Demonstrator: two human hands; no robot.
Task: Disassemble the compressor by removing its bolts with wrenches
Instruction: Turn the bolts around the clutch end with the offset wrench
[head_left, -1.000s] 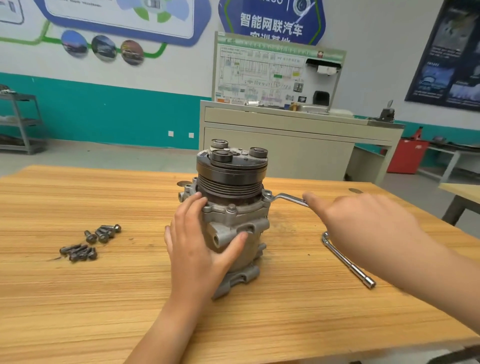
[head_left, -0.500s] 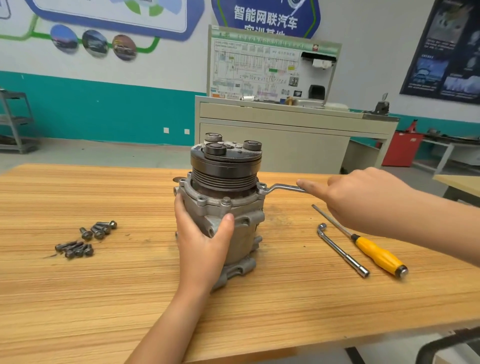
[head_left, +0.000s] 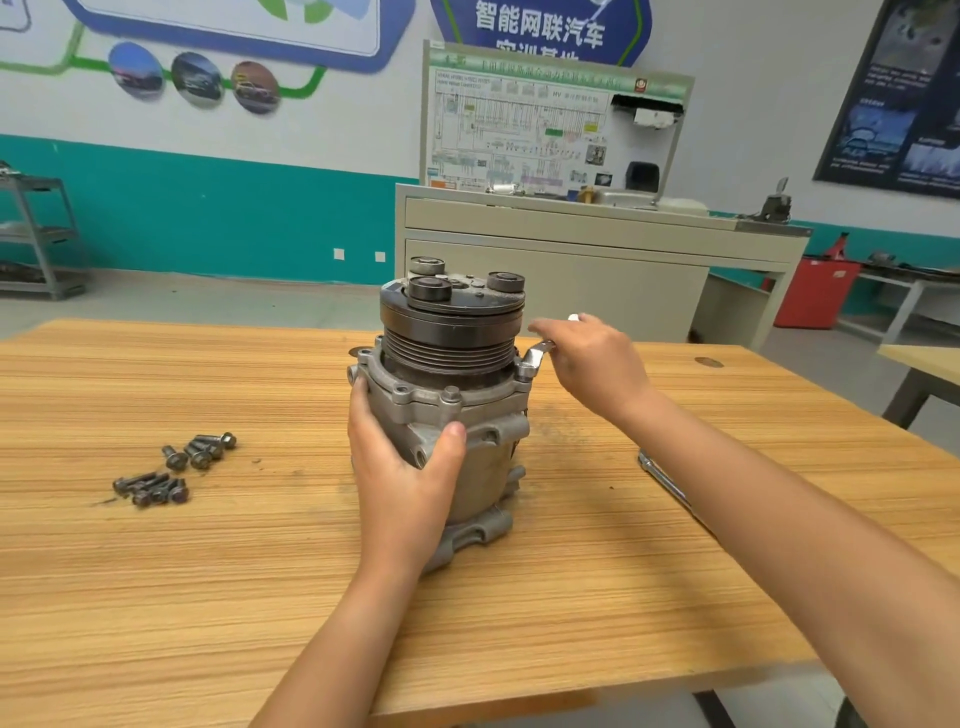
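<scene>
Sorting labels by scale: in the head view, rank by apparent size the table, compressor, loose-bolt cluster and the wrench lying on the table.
1. table
2. compressor
3. loose-bolt cluster and lying wrench: unranked, since the wrench is partly hidden.

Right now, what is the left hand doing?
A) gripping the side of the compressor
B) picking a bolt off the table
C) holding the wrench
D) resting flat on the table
A: the left hand wraps the body of the compressor, thumb in front; the right hand holds the wrench, and the bolts lie apart on the table.
</scene>
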